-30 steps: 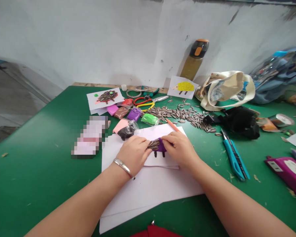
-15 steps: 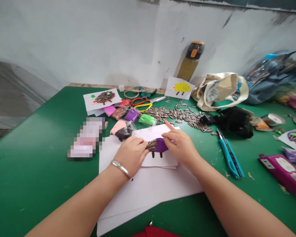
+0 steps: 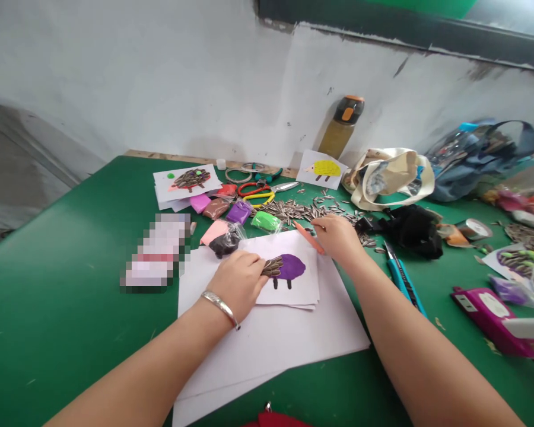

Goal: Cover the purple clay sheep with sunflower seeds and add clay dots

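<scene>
A purple clay hedgehog (image 3: 291,267) lies on a white card (image 3: 293,284) on a green table (image 3: 71,308). The left hand (image 3: 239,281) rests on the card, fingertips pressing the seeds at the hedgehog's left end. Beyond the card, the right hand (image 3: 338,236), loosely curled, touches scattered sunflower seeds (image 3: 293,210); whether it holds one cannot be told.

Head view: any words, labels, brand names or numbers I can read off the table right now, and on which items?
None can be read.
Purple case: white label, print too blurred to read.
Pixelated block: masked, nothing legible.
Cloth bag: printed picture only, no legible words.
Bottle: no label visible.
Paper cards by the left hand and right hand: clay and seed pictures, no writing.
</scene>
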`<action>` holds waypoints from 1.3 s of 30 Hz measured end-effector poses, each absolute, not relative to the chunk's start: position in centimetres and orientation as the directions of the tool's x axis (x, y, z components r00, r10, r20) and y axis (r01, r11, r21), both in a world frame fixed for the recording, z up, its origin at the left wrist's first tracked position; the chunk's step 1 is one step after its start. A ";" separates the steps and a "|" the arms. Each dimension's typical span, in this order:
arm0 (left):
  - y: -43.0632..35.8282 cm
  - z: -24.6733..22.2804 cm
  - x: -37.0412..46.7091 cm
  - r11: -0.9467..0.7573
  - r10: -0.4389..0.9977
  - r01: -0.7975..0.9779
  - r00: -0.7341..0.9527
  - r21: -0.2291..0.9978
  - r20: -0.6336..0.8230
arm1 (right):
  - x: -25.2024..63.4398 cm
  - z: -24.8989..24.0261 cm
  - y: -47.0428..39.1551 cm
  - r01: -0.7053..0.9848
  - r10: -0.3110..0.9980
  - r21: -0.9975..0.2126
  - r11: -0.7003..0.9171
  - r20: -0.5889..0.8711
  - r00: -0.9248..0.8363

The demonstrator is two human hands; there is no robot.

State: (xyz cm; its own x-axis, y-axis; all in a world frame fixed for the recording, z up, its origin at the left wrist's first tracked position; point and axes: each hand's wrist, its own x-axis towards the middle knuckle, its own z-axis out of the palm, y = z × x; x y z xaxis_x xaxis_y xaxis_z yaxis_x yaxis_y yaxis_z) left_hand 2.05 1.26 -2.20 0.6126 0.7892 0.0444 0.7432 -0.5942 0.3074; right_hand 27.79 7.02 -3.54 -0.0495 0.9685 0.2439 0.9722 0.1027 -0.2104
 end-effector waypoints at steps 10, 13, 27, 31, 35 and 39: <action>1.3 -2.3 2.0 -0.604 0.782 0.726 0.619 0.329 0.071 | 27.3 -5.4 7.6 0.970 0.928 -0.118 0.212 0.335 -0.162; 1.4 -2.2 2.0 -0.610 0.778 0.720 0.624 0.332 0.075 | 27.6 -5.6 7.4 0.969 0.913 -0.138 0.205 0.385 -0.139; 1.4 -1.9 2.1 -0.604 0.780 0.732 0.624 0.316 0.044 | 26.3 -2.4 5.3 0.794 0.929 -0.589 0.152 0.359 0.088; 1.5 -1.9 2.1 -0.607 0.776 0.729 0.629 0.316 0.041 | 25.0 -2.0 4.8 0.770 0.941 -0.606 0.200 0.338 0.022; 1.5 -1.9 2.1 -0.609 0.776 0.728 0.629 0.314 0.047 | 24.5 -2.2 4.6 0.772 0.935 -0.574 0.272 0.347 -0.072; 1.4 -1.8 2.2 -0.613 0.774 0.727 0.632 0.310 0.049 | 24.4 -2.3 4.6 0.778 0.933 -0.564 0.278 0.352 -0.077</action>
State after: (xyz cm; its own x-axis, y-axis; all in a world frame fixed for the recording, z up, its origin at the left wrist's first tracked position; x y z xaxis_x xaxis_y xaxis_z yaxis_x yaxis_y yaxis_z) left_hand 2.16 1.44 -1.79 0.6318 0.7736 0.0486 0.7268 -0.6131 0.3096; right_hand 24.36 4.61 -2.33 -0.0774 0.9327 0.3524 0.7777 0.2777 -0.5640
